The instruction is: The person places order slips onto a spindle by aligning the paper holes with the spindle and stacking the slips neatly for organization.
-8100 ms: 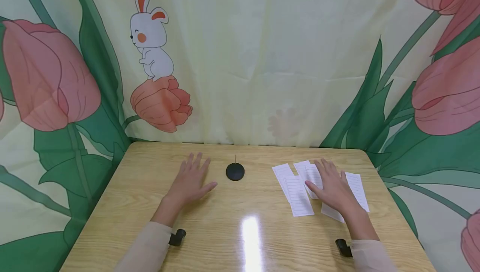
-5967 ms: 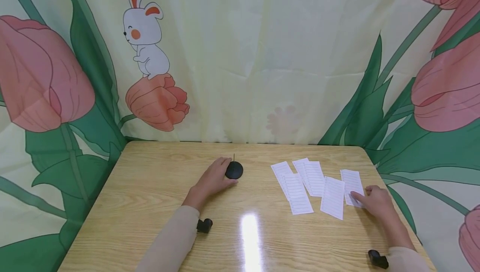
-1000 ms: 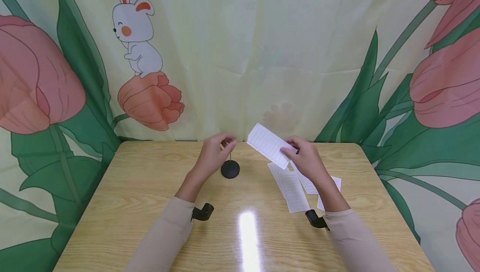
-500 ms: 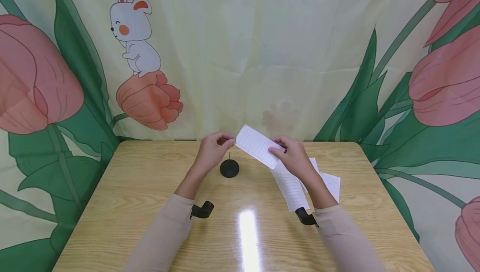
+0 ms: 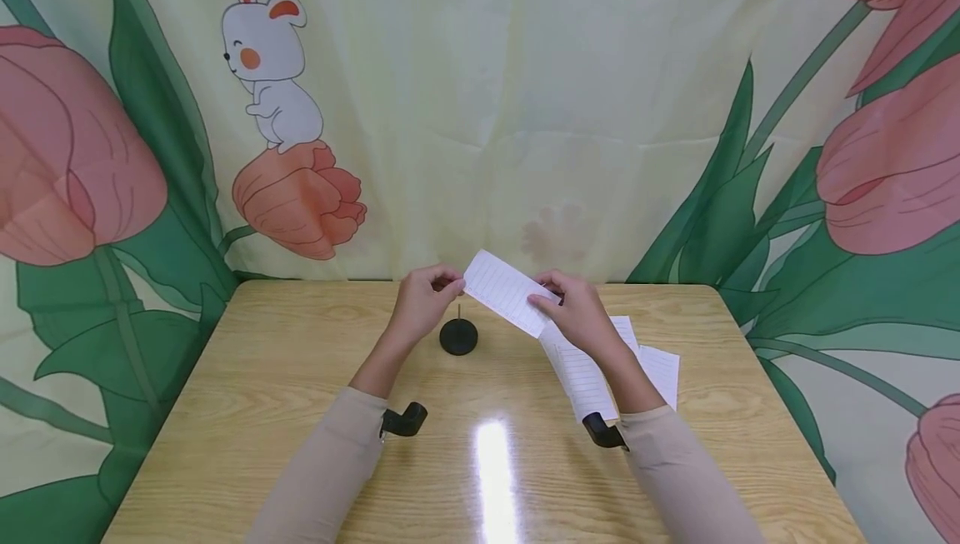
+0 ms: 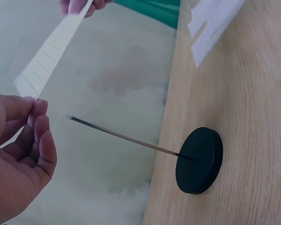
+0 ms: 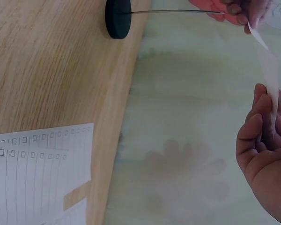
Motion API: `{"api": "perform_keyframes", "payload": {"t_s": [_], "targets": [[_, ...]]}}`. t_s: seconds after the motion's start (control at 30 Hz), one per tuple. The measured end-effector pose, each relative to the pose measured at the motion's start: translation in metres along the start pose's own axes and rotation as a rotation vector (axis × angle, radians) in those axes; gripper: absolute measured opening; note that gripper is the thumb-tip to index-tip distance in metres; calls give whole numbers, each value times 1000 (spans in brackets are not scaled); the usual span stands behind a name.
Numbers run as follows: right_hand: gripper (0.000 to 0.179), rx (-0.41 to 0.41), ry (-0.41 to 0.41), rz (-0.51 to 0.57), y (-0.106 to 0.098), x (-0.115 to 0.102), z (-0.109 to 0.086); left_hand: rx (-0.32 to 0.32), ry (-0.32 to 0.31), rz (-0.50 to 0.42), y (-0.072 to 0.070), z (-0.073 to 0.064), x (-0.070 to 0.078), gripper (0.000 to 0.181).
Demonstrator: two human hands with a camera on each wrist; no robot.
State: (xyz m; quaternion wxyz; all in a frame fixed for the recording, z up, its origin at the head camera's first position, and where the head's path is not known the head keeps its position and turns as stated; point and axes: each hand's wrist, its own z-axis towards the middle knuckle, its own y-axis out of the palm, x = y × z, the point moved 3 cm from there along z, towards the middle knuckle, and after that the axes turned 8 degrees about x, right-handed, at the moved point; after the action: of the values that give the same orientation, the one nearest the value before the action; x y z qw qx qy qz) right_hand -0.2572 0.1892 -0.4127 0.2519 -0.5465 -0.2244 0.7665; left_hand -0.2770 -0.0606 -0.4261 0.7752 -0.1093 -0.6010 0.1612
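A lined paper slip (image 5: 506, 290) is held up in the air between both hands. My left hand (image 5: 422, 304) pinches its left corner between thumb and fingertips; the left wrist view shows this pinch on the slip (image 6: 51, 51). My right hand (image 5: 576, 311) grips the slip's other end, thumb in front. Below and between the hands stands a bill spike with a round black base (image 5: 458, 337). Its thin metal rod (image 6: 122, 136) points up, bare, with the tip close beside my left hand in the left wrist view.
More lined slips (image 5: 585, 381) lie overlapping on the wooden table (image 5: 300, 411), partly under my right forearm. Printed checkboxes show on these slips (image 7: 42, 154) in the right wrist view. A tulip-and-rabbit curtain (image 5: 450, 111) hangs behind the table's far edge.
From one second ago, my right hand has carried the slip leftward, and my left hand now pinches its corner. Earlier, the slip lay on the table at the right.
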Motion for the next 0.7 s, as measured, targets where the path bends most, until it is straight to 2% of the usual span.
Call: {"api": "perform_keyframes", "payload": {"t_s": [0.27, 0.7], "targets": [[24, -25, 8, -16, 4, 5, 0, 19, -27, 1, 2, 0, -5, 12], [24, -55, 34, 0, 12, 6, -1, 16, -76, -23, -1, -1, -12, 9]]}}
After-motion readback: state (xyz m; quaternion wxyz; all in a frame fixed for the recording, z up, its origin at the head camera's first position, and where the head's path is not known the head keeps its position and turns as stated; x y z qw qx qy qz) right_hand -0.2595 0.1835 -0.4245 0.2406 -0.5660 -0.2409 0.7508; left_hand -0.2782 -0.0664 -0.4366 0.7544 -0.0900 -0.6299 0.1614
